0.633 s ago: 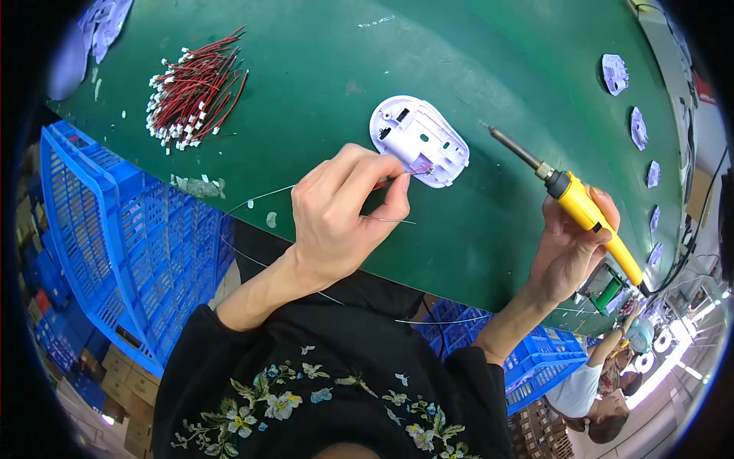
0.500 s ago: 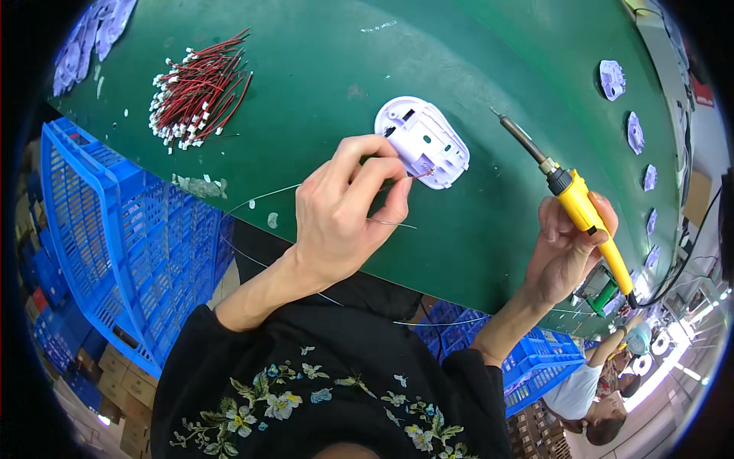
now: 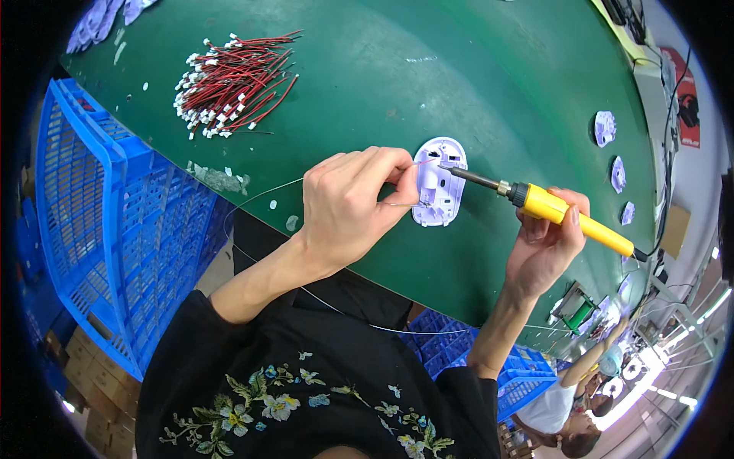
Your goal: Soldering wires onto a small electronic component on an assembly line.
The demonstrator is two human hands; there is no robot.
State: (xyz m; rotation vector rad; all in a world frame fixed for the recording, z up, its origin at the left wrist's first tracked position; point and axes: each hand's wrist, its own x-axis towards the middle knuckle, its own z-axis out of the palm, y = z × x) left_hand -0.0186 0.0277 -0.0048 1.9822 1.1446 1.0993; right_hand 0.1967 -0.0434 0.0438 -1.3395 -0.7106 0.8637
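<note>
A pale lilac plastic housing (image 3: 437, 214) lies on the green table in front of me, its inner side up. My left hand (image 3: 348, 203) is closed beside its left edge, with thin silvery solder wire (image 3: 267, 191) running through the fist. A thin red wire (image 3: 426, 161) shows at its fingertips, over the housing's upper part. My right hand (image 3: 547, 249) grips the yellow handle of a soldering iron (image 3: 549, 205). The iron's tip is over the upper half of the housing, near the red wire; whether it touches is too small to tell.
A heap of red wires with white connectors (image 3: 229, 88) lies at the far left. Blue crates (image 3: 115, 229) stand beside the table. More lilac parts (image 3: 604, 128) line the right side. A green roller stand (image 3: 577, 312) is at lower right, near another person (image 3: 550, 405).
My right hand has brought the soldering iron left, from the air to the housing. The housing now lies more upright in view. My left hand's fingertips have shifted to its upper left.
</note>
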